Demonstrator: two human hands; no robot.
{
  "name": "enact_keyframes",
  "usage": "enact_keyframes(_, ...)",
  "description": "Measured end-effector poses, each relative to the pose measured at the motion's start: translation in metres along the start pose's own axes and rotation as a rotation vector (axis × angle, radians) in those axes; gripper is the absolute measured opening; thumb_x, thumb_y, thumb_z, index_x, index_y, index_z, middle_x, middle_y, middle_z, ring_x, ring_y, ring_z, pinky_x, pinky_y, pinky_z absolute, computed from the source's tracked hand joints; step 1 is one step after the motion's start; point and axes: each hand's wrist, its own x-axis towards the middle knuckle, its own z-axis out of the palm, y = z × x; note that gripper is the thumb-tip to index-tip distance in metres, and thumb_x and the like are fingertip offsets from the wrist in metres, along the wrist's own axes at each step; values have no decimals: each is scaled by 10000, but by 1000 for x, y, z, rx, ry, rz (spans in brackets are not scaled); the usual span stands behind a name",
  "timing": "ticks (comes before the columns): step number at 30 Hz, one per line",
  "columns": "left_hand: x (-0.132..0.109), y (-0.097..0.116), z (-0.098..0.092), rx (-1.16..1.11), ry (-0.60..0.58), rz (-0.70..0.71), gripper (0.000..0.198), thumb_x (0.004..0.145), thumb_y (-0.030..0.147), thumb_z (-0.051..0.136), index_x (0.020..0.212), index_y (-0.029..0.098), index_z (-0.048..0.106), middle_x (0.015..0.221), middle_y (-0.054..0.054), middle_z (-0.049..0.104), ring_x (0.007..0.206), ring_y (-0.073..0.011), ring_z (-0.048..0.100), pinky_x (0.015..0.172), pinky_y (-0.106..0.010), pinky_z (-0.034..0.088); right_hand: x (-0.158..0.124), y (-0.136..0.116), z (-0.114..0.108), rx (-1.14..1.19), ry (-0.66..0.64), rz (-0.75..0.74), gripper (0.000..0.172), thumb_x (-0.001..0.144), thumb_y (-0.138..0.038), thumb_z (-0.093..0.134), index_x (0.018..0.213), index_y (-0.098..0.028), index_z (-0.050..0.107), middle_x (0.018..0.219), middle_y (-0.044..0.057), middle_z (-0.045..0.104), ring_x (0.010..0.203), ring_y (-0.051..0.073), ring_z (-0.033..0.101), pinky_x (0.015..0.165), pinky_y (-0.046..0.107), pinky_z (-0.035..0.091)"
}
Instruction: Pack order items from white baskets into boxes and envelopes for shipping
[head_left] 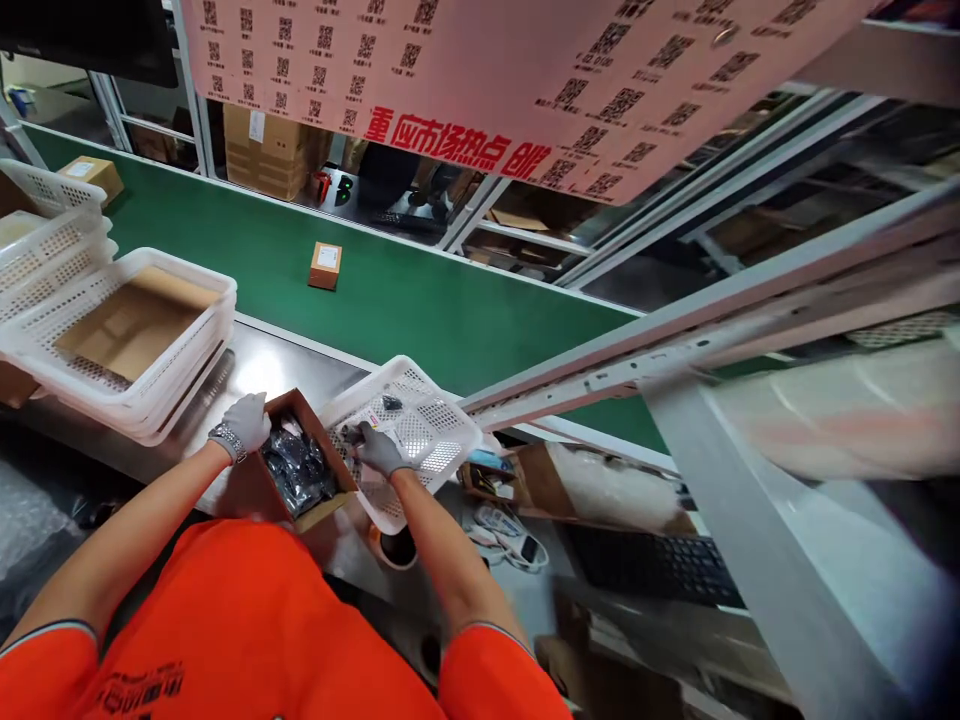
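Observation:
An open brown cardboard box (330,505) holding dark plastic-wrapped items (298,468) sits on the steel bench in front of me. My left hand (244,422), in a grey glove with a wristwatch, grips the box's far left flap. My right hand (377,449), also gloved, is closed over the near rim of a white perforated basket (431,430) just right of the box. A small dark item (391,402) and a small packet lie inside that basket.
A stack of white baskets (112,340) with cardboard inside stands at left. Beyond the bench runs a green conveyor (420,300) carrying a small labelled carton (325,265). A keyboard (660,568), tape roll and handheld scanner lie at right. A sheet of QR codes hangs overhead.

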Motion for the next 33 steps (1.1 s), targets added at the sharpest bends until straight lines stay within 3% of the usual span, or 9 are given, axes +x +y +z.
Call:
enact_keyframes(3,2,-2,-2,-13,-15,18,550,1041,201,531,1576,105,609,1483,-202,731,1349,-322,727,1130,-399,572,-15,12,-26,88,133,71,444,876,-240,763,1305,-191,662,1171,145,834,1061,302,770,896,343,547)
enact_keyframes(6,5,-3,-1,-15,-35,35,583,1033,194,526,1605,107,589,1535,-194,707,1370,-320,721,1149,-395,568,-35,12,-59,256,345,-25,390,802,-231,723,1184,-247,643,1096,86,823,1010,290,758,909,368,566)
enact_keyframes(12,10,-7,4,-41,-42,79,588,1033,179,522,1612,103,587,1531,-208,707,1381,-325,720,1172,-411,564,-75,-40,-103,400,552,-215,330,786,-324,742,1072,-267,590,914,9,738,847,247,695,801,355,561)
enact_keyframes(18,12,-10,4,-123,-77,91,610,997,120,540,1604,135,591,1550,-191,704,1384,-306,724,1165,-384,563,-87,-127,-80,562,360,-313,334,902,-352,756,1198,-268,625,958,7,769,845,224,741,802,333,599)
enact_keyframes(23,9,-13,3,-171,-78,91,624,989,91,523,1609,118,583,1535,-198,712,1366,-297,732,1162,-392,566,-73,-163,-50,317,59,-473,595,848,-257,852,1429,-250,724,1476,130,731,1281,294,740,1121,427,573)
enact_keyframes(25,7,-13,3,-176,-74,94,635,986,86,523,1617,121,581,1555,-198,701,1379,-296,723,1176,-395,561,-72,-163,-49,229,-1,-509,513,873,-234,839,1382,-240,776,1544,149,694,1338,304,717,1151,431,555)
enact_keyframes(28,6,-14,5,-165,-81,88,641,997,89,509,1635,116,566,1584,-199,679,1399,-297,709,1187,-395,555,-72,-146,-58,232,-4,-513,267,970,-247,735,1216,-242,837,1325,100,812,1196,271,764,1081,401,582)
enact_keyframes(31,6,-15,7,-142,-72,84,631,1013,110,499,1641,102,555,1595,-211,662,1424,-304,687,1200,-407,545,-62,-113,-73,306,136,-412,237,1035,-318,645,1131,-242,848,1151,70,858,1085,259,785,1009,376,604)
enact_keyframes(33,3,-13,7,-96,-19,104,635,1006,146,538,1636,72,551,1630,-242,621,1504,-340,617,1265,-463,493,-46,-86,-78,267,240,-248,309,1063,-318,573,1182,-214,839,1186,94,858,1113,262,787,1018,366,603)
